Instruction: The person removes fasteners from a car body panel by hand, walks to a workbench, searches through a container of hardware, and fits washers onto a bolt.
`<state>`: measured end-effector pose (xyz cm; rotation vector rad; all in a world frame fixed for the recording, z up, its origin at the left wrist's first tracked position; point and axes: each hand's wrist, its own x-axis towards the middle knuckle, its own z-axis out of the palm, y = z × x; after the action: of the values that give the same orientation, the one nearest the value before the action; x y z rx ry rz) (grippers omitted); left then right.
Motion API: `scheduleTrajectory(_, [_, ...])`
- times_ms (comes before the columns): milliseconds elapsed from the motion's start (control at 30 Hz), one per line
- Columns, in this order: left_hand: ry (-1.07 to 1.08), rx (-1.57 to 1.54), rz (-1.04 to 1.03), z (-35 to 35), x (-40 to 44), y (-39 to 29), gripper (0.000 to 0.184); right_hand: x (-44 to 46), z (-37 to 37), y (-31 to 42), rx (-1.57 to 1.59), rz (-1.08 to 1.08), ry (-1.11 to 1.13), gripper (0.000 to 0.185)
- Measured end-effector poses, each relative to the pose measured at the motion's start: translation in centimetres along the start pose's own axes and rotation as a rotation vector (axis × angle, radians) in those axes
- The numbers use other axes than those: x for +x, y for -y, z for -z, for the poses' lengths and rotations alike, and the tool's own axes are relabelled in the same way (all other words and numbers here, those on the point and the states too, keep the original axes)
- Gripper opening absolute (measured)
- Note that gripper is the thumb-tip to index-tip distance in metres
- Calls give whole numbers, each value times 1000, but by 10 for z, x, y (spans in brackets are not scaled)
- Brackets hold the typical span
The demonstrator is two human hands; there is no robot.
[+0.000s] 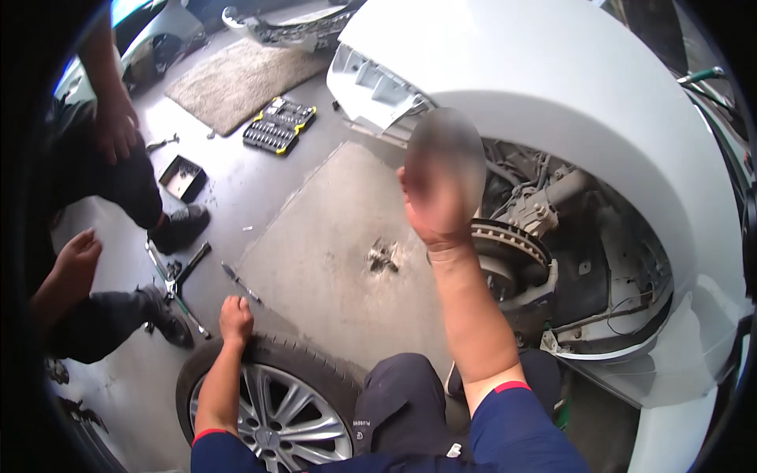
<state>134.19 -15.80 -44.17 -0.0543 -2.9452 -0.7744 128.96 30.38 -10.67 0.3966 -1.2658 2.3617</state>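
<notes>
My left hand (236, 319) is curled into a loose fist beside the upper edge of the tyre (315, 359), and nothing shows sticking out of it. Below that forearm is the silver alloy wheel (288, 414). My right hand (438, 209) is raised in front of the white car's open wheel arch. A blurred oval patch covers its fingers, so what they do or hold is hidden. Just right of this hand are the brake disc (512, 240) and a grey suspension part (540, 217).
Another person's hands (117, 130) and dark shoes (181, 229) are at left. On the floor lie a socket set (280, 126), black tray (183, 175), four-way wheel wrench (172, 284), screwdriver (240, 282) and mat (236, 79). A white fender (552, 71) overhangs at right.
</notes>
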Motion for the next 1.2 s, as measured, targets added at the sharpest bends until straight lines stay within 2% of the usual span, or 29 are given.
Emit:
scheduleTrajectory(33, [-12,-19,-10,-1,0,1,36,-7,-3,3,-367,78,-115,34])
scheduleTrajectory(67, [-5,-10,25,3,-1,-3,37,-9,5,10,235,-159,-122,35])
scheduleTrajectory(133, [24,-14,60,8,-1,-6,37,-4,-1,38,352,-254,-147,31])
scheduleTrajectory(167, [22,-6,55,7,-1,1,37,9,19,43,314,-166,23,31])
scheduleTrajectory(200, [17,-5,47,2,2,5,37,24,28,51,153,-56,117,27])
scheduleTrajectory(267, [21,-7,42,-2,2,7,38,41,18,70,-377,179,75,29])
scheduleTrajectory(367, [13,-8,44,-4,1,8,38,52,8,95,-962,261,229,22])
scheduleTrajectory(467, [6,-22,56,0,0,4,37,60,2,102,-1596,695,437,18])
scheduleTrajectory(533, [10,-30,59,4,-2,-1,37,62,3,101,-1672,842,455,20])
scheduleTrajectory(667, [-18,-30,36,6,-2,-2,36,71,4,96,-1494,1030,421,17])
scheduleTrajectory(767, [-49,8,27,3,-4,-1,36,67,21,92,-1554,1034,248,13])
scheduleTrajectory(867, [-25,22,35,1,-2,2,37,43,30,97,-1480,1030,230,10])
scheduleTrajectory(900, [-21,36,41,4,-3,-2,38,29,38,95,-1401,842,150,8])
scheduleTrajectory(1000, [-57,70,63,7,-4,-11,37,-14,89,90,-1061,255,133,10])
scheduleTrajectory(1033, [-83,81,54,4,-4,-16,36,-28,103,97,-931,-63,114,11])
scheduleTrajectory(1100, [-121,130,46,9,-8,-20,34,-47,125,97,-583,-297,141,12])
scheduleTrajectory(1167, [-191,273,-14,-1,-10,-21,25,-64,128,97,-171,-467,162,14])
scheduleTrajectory(1200, [-213,339,-40,-3,-13,-24,21,-70,133,94,-47,-522,319,18])
